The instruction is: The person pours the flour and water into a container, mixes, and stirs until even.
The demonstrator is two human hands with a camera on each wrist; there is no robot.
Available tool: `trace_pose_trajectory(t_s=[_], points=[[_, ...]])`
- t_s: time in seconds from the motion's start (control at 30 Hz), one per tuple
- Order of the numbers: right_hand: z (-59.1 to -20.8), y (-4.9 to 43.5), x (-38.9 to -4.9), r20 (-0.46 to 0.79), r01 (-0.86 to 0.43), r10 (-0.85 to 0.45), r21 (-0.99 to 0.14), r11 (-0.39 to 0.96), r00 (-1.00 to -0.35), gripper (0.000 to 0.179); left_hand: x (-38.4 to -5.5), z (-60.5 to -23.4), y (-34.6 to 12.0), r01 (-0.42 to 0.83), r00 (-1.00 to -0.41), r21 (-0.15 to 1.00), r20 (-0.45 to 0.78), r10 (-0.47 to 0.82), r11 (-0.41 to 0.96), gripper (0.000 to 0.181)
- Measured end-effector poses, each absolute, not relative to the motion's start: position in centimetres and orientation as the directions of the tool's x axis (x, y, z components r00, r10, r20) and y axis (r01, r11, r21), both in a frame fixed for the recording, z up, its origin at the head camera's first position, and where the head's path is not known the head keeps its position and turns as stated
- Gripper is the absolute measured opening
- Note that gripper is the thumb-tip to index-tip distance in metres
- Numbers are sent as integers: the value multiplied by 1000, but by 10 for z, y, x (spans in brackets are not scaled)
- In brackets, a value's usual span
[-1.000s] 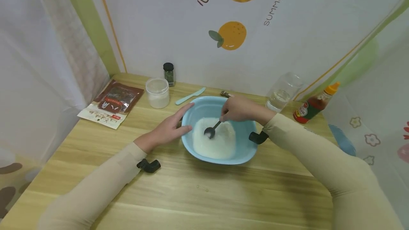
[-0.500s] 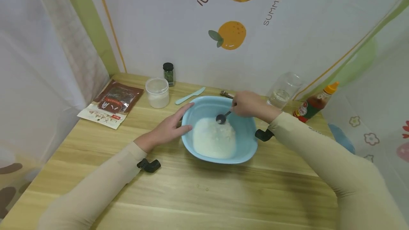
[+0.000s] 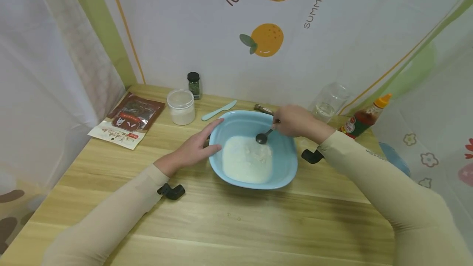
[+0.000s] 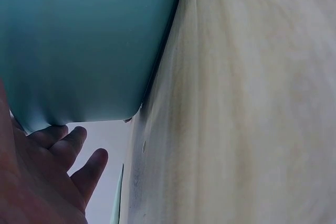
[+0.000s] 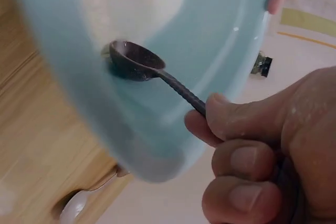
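A light blue basin (image 3: 284,171) holds a milky white liquid (image 3: 244,161) with lumps near its right side. My right hand (image 3: 295,121) pinches the thin handle of a dark, round-bowled spoon (image 5: 137,62) between thumb and index finger. The spoon's bowl hangs over the basin's inner far right side, at the edge of the liquid in the head view. At the basin's left side, my left hand (image 3: 192,150) spreads its thumb and fingers against the rim. In the left wrist view several fingers (image 4: 89,174) stand loosely apart, some touching the basin's outer wall.
Along the table's back lie a mint knife (image 3: 219,111) and another spoon (image 3: 263,109). A jar of white powder (image 3: 181,108), a green spice bottle (image 3: 194,85) and a brown packet (image 3: 127,118) are at left. A clear glass (image 3: 327,106) and a red sauce bottle (image 3: 363,118) stand at right.
My right hand has drawn the spoon from the middle of the liquid toward the basin's far right side. The left hand has kept its place on the basin.
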State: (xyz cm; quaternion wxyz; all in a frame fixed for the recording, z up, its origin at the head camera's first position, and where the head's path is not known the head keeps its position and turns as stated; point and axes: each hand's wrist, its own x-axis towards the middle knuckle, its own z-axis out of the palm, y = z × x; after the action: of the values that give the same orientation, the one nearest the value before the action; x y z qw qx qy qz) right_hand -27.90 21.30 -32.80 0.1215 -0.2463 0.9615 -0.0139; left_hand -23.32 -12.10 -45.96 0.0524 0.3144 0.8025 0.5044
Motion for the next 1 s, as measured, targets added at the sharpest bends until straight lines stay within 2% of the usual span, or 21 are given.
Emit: trace_pose_trajectory(t_s=[0.1,0.2,0.33,0.47,0.57,0.67,0.77,0.9,1.0], points=[[-327,218,-273,-230,-486,-484,-52,872,-844,23,-234,-460,-120,455,-796,840,235,558,296,84],[-321,221,-262,-262,-537,-522,-21,844,-811,31,-234,-460,-120,458,-793,839,237,561,293,84],[-313,220,-248,-302,-613,-582,8,790,-755,26,-235,-460,-120,460,-791,840,239,564,289,84],[-314,215,-244,-226,-621,-599,31,784,-768,35,-234,-461,-120,456,-797,838,234,557,300,84],[-324,214,-247,-134,-621,-610,64,781,-781,36,-234,-463,-121,451,-801,839,229,553,306,84],[-332,217,-246,-93,-635,-628,106,765,-773,33,-234,-463,-122,450,-802,838,226,552,310,84],[-330,220,-238,-114,-652,-642,139,745,-758,33,-234,-462,-121,457,-799,835,233,555,308,85],[-321,217,-226,-173,-681,-659,147,717,-732,21,-235,-461,-122,466,-792,831,239,562,303,84],[-320,215,-224,-135,-697,-684,149,701,-717,24,-235,-461,-123,468,-795,828,242,556,308,84]])
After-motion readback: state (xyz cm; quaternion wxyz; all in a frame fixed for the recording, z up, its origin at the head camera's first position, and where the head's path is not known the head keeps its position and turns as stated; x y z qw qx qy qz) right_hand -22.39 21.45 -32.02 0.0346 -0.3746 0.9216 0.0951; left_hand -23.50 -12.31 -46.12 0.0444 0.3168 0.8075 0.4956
